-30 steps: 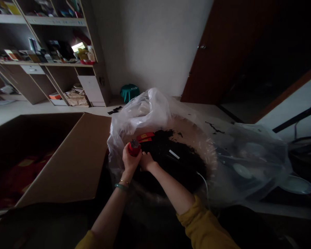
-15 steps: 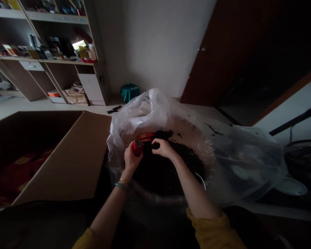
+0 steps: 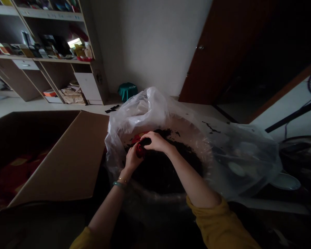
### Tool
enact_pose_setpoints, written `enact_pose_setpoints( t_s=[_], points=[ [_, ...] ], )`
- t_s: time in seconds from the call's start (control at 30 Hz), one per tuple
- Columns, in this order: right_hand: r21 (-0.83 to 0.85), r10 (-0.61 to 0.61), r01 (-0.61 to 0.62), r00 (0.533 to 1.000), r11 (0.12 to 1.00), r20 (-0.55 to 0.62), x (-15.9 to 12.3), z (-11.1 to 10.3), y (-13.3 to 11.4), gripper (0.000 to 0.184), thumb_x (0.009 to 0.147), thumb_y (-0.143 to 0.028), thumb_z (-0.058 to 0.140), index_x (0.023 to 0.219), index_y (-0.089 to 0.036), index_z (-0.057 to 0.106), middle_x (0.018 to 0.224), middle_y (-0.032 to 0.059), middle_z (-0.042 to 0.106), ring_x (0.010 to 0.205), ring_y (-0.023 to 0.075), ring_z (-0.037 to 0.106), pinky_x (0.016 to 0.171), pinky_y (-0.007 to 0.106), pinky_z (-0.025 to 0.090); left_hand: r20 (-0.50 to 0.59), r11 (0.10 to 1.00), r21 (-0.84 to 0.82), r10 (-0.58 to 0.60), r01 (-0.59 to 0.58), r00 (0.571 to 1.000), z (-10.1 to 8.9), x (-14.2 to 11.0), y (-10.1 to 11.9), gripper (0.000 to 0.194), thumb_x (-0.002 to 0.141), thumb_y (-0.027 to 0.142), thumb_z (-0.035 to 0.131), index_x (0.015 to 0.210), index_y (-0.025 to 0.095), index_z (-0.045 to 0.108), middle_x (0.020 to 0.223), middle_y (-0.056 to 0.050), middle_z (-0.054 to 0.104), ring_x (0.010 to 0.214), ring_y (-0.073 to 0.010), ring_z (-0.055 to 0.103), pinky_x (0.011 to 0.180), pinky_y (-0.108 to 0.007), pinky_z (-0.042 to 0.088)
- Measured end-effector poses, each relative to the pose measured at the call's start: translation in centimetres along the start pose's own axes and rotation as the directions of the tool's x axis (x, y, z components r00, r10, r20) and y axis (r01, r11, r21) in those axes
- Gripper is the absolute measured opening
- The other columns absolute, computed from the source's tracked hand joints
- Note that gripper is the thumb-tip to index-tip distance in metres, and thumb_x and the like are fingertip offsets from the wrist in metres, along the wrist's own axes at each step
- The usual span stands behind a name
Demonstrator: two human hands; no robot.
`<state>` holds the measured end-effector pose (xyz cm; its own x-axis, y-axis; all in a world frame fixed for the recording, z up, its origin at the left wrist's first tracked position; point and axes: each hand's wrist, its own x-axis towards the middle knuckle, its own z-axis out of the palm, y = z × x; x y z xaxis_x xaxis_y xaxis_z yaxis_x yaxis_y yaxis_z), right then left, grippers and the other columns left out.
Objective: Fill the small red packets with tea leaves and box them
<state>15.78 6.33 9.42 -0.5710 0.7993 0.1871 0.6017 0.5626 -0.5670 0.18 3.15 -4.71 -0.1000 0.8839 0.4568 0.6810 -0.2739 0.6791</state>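
Observation:
My left hand (image 3: pixel 133 159) is wrapped round a small red pouch (image 3: pixel 140 150), holding it upright over the dark loose material (image 3: pixel 168 173). My right hand (image 3: pixel 157 141) is curled at the pouch's mouth, its fingertips drawn together. Whatever they hold is too dark to make out. The loose material fills a round container lined with clear plastic (image 3: pixel 150 110). Just behind my hands, another red packet (image 3: pixel 138 136) with a yellowish mark lies on the heap, partly hidden by my right hand.
On the left stands an open cardboard box (image 3: pixel 67 159) with red packets (image 3: pixel 18 169) inside. The plastic sheet (image 3: pixel 238 155) spreads out to the right. A green covered bin (image 3: pixel 128 91), a shelf unit (image 3: pixel 89 86) and a brown door (image 3: pixel 197 69) are behind.
My right hand has moved left from over the heap to the mouth of the red pouch. My left hand still holds the pouch. The view has shifted slightly.

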Motion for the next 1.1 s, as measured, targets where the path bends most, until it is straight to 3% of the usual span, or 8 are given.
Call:
enact_pose_setpoints(
  t_s=[0.27,0.47,0.6,0.7,0.8,0.93,1.03,1.1],
  points=[
    [-0.157,0.135,-0.140,0.990,0.978,-0.041,-0.5,-0.2,-0.3,0.025,0.070,-0.015,0.073,0.094,-0.016,0.070,0.095,0.0062,0.062,0.090,0.0173,0.060,0.085,0.027,0.045,0.014,0.998,0.032,0.060,-0.060,0.998,0.2,-0.2,0.1,0.066,0.062,0.021,0.072,0.125,0.021,0.050,0.108,-0.008,0.066,0.097,-0.0255,0.063,0.086,-0.038,0.052],
    [-0.391,0.245,-0.205,0.968,0.897,0.054,-0.2,0.4,-2.0,0.017,0.074,-0.011,0.068,0.090,-0.019,0.070,0.100,0.0069,0.059,0.085,0.0175,0.061,0.077,0.026,0.045,0.065,0.988,0.070,0.136,-0.141,0.989,0.4,-0.3,0.1,0.073,0.059,0.017,0.072,0.128,0.020,0.047,0.112,-0.009,0.065,0.100,-0.0269,0.061,0.089,-0.039,0.051],
    [-0.321,0.163,-0.124,0.982,0.939,0.098,-0.1,1.4,-2.0,0.024,0.073,-0.012,0.071,0.096,-0.018,0.068,0.104,0.0067,0.056,0.089,0.0170,0.060,0.079,0.025,0.046,0.095,0.991,0.059,0.112,-0.118,0.989,0.7,-0.3,-0.1,0.072,0.062,0.020,0.071,0.130,0.018,0.045,0.108,-0.010,0.066,0.097,-0.0270,0.062,0.087,-0.040,0.051],
    [-0.178,0.092,-0.084,0.995,0.981,0.042,-0.5,1.8,-1.5,0.037,0.071,-0.012,0.072,0.106,-0.016,0.064,0.110,0.0073,0.054,0.095,0.0168,0.058,0.083,0.025,0.046,0.085,0.996,0.037,0.080,-0.083,0.993,0.8,-0.3,-0.2,0.071,0.063,0.021,0.071,0.129,0.018,0.046,0.107,-0.010,0.066,0.096,-0.0272,0.063,0.087,-0.040,0.051],
    [-0.114,0.058,-0.062,0.998,0.992,-0.038,-1.3,1.8,-1.2,0.036,0.075,-0.014,0.069,0.111,-0.017,0.061,0.112,0.0066,0.056,0.098,0.0166,0.056,0.087,0.027,0.045,0.067,0.998,0.007,0.066,-0.067,0.996,0.7,-0.2,-0.2,0.074,0.061,0.018,0.072,0.130,0.020,0.046,0.113,-0.010,0.065,0.099,-0.0273,0.062,0.089,-0.041,0.050],
    [-0.277,0.054,-0.053,0.999,0.959,-0.006,-2.4,2.3,-1.6,0.022,0.084,-0.029,0.064,0.102,-0.019,0.069,0.102,0.0070,0.068,0.103,0.0227,0.051,0.091,0.033,0.041,0.067,0.998,-0.001,0.058,-0.058,0.996,0.5,-0.2,0.0,0.075,0.061,0.017,0.071,0.131,0.020,0.046,0.115,-0.010,0.065,0.095,-0.0260,0.063,0.087,-0.039,0.050],
    [-0.405,0.115,-0.071,0.990,0.911,0.086,-2.6,3.3,-2.1,0.031,0.084,-0.044,0.061,0.098,-0.019,0.073,0.100,0.0105,0.071,0.106,0.0276,0.049,0.088,0.035,0.041,0.113,0.995,0.001,0.095,-0.096,0.989,0.2,-0.3,0.1,0.077,0.061,0.016,0.071,0.133,0.019,0.044,0.112,-0.009,0.066,0.092,-0.0242,0.062,0.086,-0.038,0.050],
    [-0.433,0.163,-0.106,0.982,0.895,0.096,-2.4,4.0,-1.9,0.031,0.088,-0.044,0.057,0.095,-0.019,0.074,0.100,0.0115,0.072,0.111,0.0289,0.048,0.089,0.038,0.039,0.128,0.994,0.015,0.109,-0.112,0.986,0.1,-0.4,0.2,0.077,0.062,0.015,0.071,0.133,0.019,0.043,0.109,-0.009,0.067,0.090,-0.0237,0.062,0.085,-0.037,0.050]
  ],
)
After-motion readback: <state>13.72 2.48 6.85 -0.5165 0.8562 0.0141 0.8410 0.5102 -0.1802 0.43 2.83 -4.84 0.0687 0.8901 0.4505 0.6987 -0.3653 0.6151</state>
